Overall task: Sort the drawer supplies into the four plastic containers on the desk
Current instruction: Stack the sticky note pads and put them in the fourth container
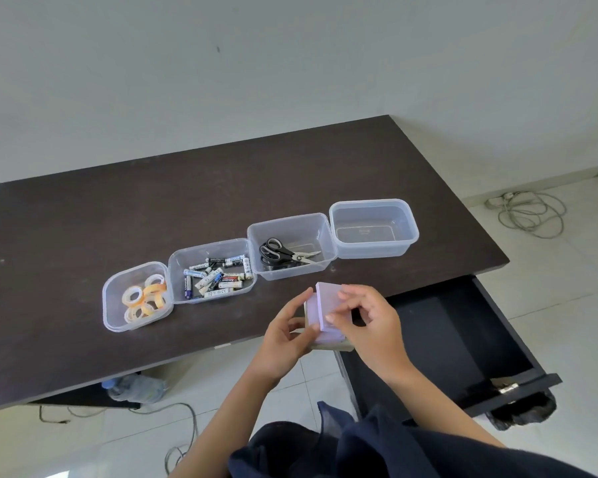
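Both hands hold a stack of pale purple sticky-note pads (325,307) above the desk's front edge. My left hand (283,343) supports the stack from the left and below, my right hand (370,322) grips its right side and top. Four clear plastic containers stand in a row on the dark desk (221,188). The leftmost container (111,305) holds several tape rolls. In the second container (178,260) lie several batteries, and the third container (256,236) has black-handled scissors (283,253). Nothing lies in the rightmost container (373,229).
An open black drawer (463,332) juts out at the desk's right front, its inside dark. A plastic bottle (135,388) lies under the desk, with cables on the tiled floor. A coiled cable (529,212) lies on the floor at the right.
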The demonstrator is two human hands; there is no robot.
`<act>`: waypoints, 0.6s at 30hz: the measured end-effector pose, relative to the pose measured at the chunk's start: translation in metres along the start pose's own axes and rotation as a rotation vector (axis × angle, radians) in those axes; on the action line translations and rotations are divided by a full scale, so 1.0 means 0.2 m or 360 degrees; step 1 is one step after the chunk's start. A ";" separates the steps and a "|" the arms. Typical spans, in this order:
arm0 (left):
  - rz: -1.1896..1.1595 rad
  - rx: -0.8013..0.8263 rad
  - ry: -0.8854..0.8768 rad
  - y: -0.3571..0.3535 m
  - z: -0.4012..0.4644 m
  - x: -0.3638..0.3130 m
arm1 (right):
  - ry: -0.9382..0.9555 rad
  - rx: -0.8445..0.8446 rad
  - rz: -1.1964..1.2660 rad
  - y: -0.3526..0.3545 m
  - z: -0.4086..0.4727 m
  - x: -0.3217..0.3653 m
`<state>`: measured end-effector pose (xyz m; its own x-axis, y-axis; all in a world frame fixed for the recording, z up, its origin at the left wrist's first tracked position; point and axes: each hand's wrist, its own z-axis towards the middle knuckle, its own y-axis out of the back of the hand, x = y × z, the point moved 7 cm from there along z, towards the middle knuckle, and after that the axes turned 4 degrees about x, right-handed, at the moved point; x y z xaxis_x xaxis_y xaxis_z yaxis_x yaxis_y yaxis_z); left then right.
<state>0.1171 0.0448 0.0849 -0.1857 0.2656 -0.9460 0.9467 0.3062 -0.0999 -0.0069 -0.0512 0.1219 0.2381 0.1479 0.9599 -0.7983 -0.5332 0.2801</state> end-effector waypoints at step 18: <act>-0.0020 0.0115 -0.0151 0.10 -0.05 -0.01 | -0.0359 0.0227 0.0239 -0.20 -0.13 -0.08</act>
<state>0.1330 0.0595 0.0875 -0.1752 0.1733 -0.9692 0.9616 0.2412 -0.1307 0.0073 -0.0101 0.0945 0.2531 -0.1214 0.9598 -0.7519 -0.6489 0.1162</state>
